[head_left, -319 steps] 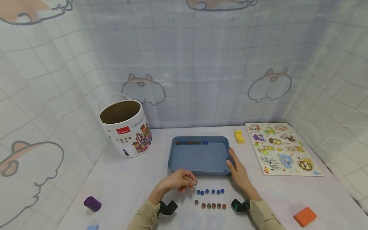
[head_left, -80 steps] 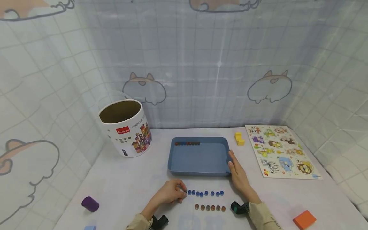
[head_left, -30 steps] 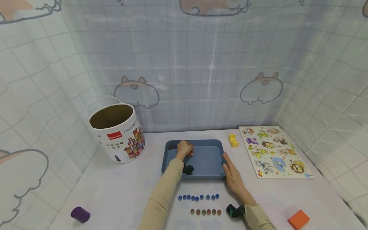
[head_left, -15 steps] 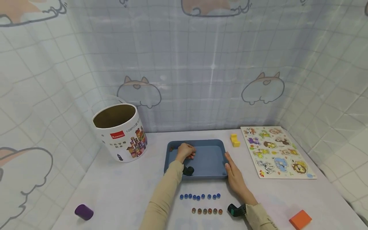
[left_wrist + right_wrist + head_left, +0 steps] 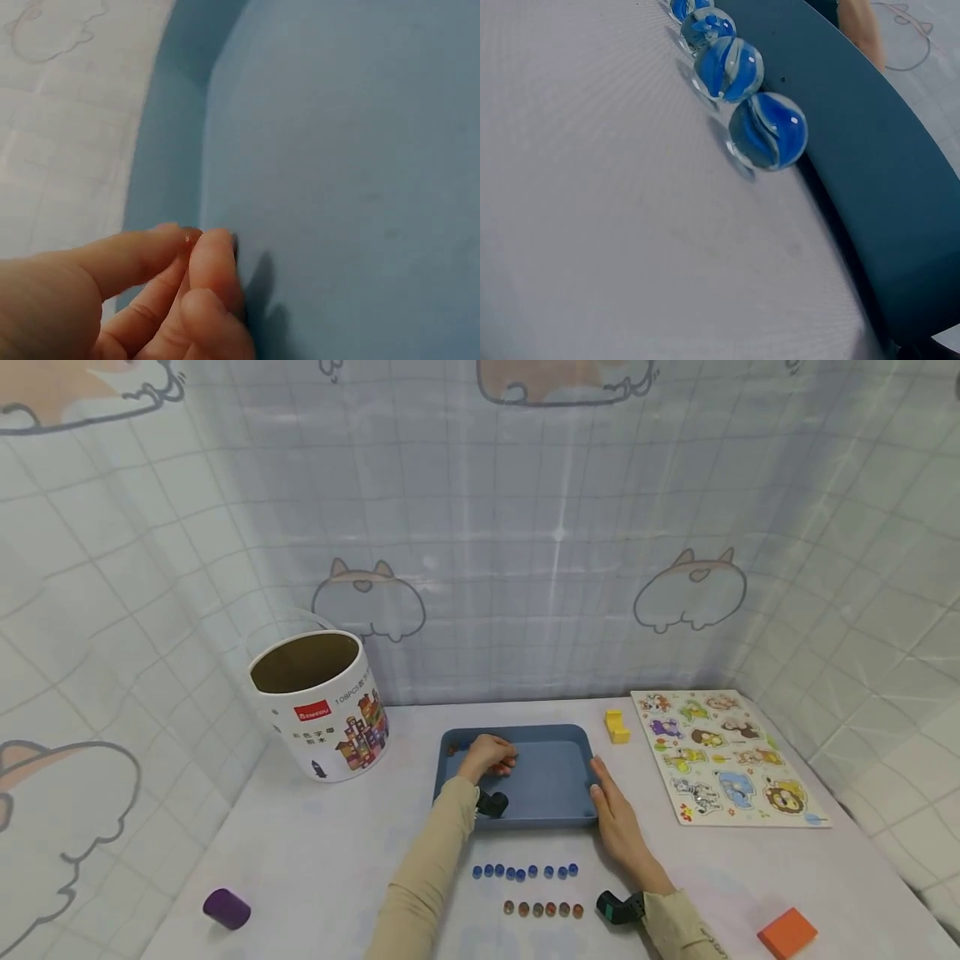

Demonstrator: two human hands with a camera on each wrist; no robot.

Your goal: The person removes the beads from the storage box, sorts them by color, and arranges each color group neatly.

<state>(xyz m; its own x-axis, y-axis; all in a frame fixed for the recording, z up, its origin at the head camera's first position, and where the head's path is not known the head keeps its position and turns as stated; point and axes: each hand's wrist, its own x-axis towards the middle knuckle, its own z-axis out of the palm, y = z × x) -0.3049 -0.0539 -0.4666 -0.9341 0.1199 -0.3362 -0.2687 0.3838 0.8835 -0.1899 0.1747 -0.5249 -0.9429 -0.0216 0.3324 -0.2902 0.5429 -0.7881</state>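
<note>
My left grip (image 5: 489, 756) is pinching a marble (image 5: 193, 235) inside the tray (image 5: 551, 781); my right grip (image 5: 624, 837), straight-fingered, is touching the tray's side.

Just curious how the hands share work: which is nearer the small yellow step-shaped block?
Right. The right hand is at the right edge of the blue rectangular tray, in front of the yellow block. The left hand is farther, over the tray, left of the block.
</note>
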